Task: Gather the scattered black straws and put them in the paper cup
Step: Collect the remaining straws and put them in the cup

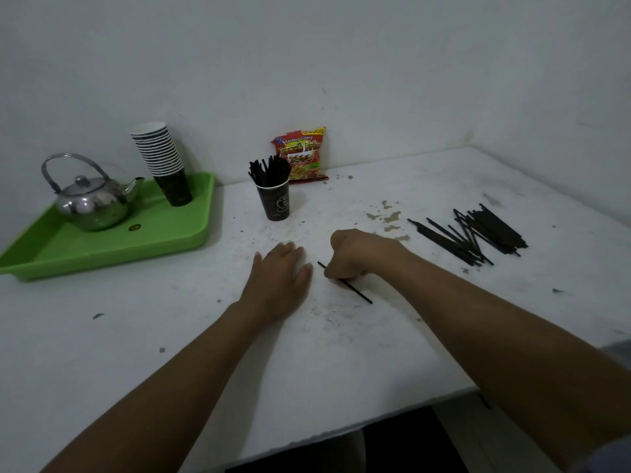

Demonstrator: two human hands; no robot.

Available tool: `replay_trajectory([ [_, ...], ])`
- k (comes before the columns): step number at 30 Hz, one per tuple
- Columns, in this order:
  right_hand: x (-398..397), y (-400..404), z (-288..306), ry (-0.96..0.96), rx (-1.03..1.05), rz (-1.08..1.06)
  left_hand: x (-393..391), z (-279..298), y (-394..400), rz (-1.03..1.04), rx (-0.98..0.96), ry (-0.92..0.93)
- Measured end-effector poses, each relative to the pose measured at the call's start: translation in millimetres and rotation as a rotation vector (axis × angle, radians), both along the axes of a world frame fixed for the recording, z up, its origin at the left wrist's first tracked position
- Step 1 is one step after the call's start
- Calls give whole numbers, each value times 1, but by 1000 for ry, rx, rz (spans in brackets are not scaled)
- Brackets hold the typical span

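A dark paper cup (274, 202) stands upright on the white table (170, 319), with several black straws (268, 172) sticking out of its top. A heap of loose black straws (478, 233) lies at the right. My right hand (358, 256) is curled with its fingertips pinching a single black straw (358, 292) that lies slanted on the table at the centre. My left hand (278, 279) rests flat, palm down, fingers apart, just left of that straw and holds nothing.
A green tray (164, 238) at the left holds a metal teapot (92, 203) and a stack of paper cups (162, 158). A red snack bag (302, 153) leans on the wall behind the cup. The table's front edge runs below my forearms.
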State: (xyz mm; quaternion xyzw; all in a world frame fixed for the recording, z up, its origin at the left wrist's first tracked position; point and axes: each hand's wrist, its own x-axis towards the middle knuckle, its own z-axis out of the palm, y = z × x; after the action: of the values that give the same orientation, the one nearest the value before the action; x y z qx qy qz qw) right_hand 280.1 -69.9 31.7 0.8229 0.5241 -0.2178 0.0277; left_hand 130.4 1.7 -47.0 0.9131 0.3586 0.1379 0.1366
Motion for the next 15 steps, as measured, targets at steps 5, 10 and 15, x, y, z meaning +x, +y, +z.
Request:
replay_trajectory([
  [5,64,-29,1,22,105,-146,53,3,-11,-77,-20,34],
  [10,123,-64,-5,-21,339,-341,121,2,-32,-187,-34,35],
  [15,156,-92,-28,-145,480,-467,173,1,-49,-235,-33,19],
])
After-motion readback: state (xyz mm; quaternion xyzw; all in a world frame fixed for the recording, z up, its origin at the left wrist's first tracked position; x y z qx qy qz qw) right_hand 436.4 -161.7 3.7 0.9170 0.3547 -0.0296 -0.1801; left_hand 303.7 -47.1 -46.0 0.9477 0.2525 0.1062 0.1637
